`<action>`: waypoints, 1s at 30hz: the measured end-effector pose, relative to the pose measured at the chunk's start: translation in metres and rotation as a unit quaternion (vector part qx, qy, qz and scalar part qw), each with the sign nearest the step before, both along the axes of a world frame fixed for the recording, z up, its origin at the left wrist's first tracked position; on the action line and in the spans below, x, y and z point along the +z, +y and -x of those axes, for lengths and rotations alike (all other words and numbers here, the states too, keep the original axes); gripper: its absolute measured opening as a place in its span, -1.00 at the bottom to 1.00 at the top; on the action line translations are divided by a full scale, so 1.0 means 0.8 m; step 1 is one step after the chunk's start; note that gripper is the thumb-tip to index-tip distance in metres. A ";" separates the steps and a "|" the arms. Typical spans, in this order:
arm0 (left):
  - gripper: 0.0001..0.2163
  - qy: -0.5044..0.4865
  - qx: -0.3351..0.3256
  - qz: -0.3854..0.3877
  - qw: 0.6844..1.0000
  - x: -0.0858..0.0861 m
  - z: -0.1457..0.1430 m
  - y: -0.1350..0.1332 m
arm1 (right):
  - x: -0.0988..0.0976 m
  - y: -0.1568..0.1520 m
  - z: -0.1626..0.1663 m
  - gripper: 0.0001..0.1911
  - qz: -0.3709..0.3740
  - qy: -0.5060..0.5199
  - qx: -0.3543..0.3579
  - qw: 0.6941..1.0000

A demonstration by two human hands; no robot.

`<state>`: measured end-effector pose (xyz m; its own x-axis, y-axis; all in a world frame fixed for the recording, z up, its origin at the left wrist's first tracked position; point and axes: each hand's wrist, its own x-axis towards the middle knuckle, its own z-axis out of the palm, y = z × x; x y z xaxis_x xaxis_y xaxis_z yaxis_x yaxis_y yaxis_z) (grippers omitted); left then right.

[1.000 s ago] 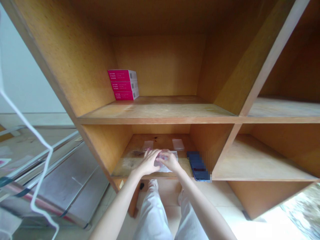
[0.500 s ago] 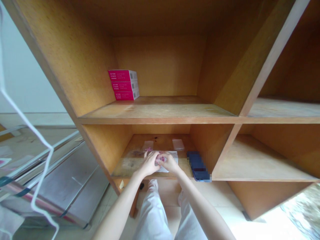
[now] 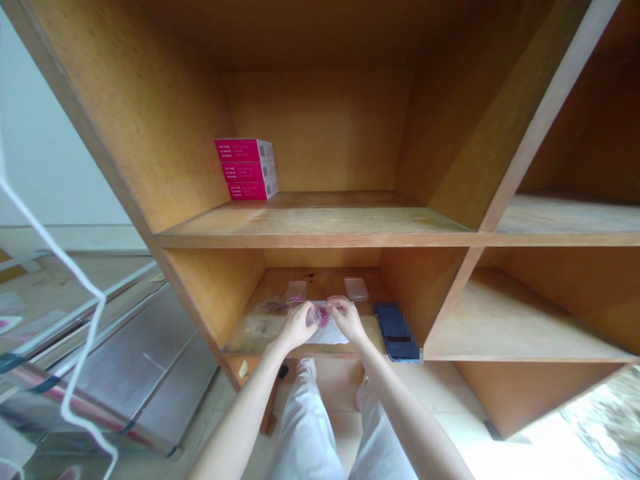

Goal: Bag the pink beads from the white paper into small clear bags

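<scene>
Both my hands are in the lower left compartment of a wooden shelf unit (image 3: 320, 237). My left hand (image 3: 297, 326) and my right hand (image 3: 347, 318) pinch a small clear plastic bag (image 3: 320, 315) with pink bits inside, holding it between them just above a white sheet (image 3: 327, 333) on the shelf board. Two more small clear bags (image 3: 296, 291) (image 3: 356, 288) lie flat farther back on the same board. A dark blue phone (image 3: 396, 331) rests to the right of my right hand.
A stack of three pink boxes (image 3: 246, 169) stands at the back left of the upper shelf. The compartments to the right hold nothing visible. Grey metal panels (image 3: 115, 360) and a white cord (image 3: 65, 280) are on the left. My legs show below.
My hands have drawn the small bag up off the sheet and turned it; my right hand has shifted slightly back and right, showing the pink contents more.
</scene>
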<state>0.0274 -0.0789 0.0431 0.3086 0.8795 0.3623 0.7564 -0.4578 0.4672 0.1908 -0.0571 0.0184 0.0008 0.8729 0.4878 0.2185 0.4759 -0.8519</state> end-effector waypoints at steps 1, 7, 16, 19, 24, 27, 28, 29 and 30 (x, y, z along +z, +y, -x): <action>-0.85 -0.008 0.001 0.001 1.000 -0.003 0.002 0.001 | -0.003 0.003 -0.002 -0.82 0.008 -0.011 -0.012 1.000; -0.77 -0.050 0.021 0.012 0.998 -0.024 0.010 0.010 | -0.023 0.026 -0.007 -0.66 0.006 -0.120 -0.007 0.993; -0.66 -0.124 0.117 -0.017 0.985 -0.064 0.018 0.033 | -0.033 0.051 0.000 -0.61 -0.027 -0.199 0.009 0.979; -0.66 -0.138 0.114 -0.024 0.984 -0.075 0.016 0.034 | -0.035 0.055 0.000 -0.62 -0.034 -0.229 0.020 0.973; -0.65 -0.132 0.110 -0.020 0.985 -0.077 0.011 0.025 | -0.038 0.059 -0.001 -0.67 -0.034 -0.270 0.028 0.962; -0.68 -0.114 0.091 -0.027 0.989 -0.071 0.009 0.018 | -0.037 0.061 -0.001 -0.72 -0.024 -0.280 0.028 0.959; -0.69 -0.107 0.084 -0.031 0.990 -0.069 0.008 0.016 | -0.036 0.062 -0.001 -0.73 -0.018 -0.290 0.030 0.956; -0.70 -0.102 0.076 -0.035 0.991 -0.068 0.007 0.014 | -0.035 0.063 -0.001 -0.75 -0.010 -0.302 0.031 0.953; -0.70 -0.097 0.068 -0.039 0.992 -0.066 0.007 0.012 | -0.034 0.063 -0.001 -0.76 0.001 -0.316 0.031 0.948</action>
<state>0.0217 -0.0693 -0.0099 0.1073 0.8754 0.4713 0.7129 -0.3982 0.5773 0.1919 -0.0067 -0.0084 -0.3419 0.8630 0.3720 0.6571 0.5025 -0.5619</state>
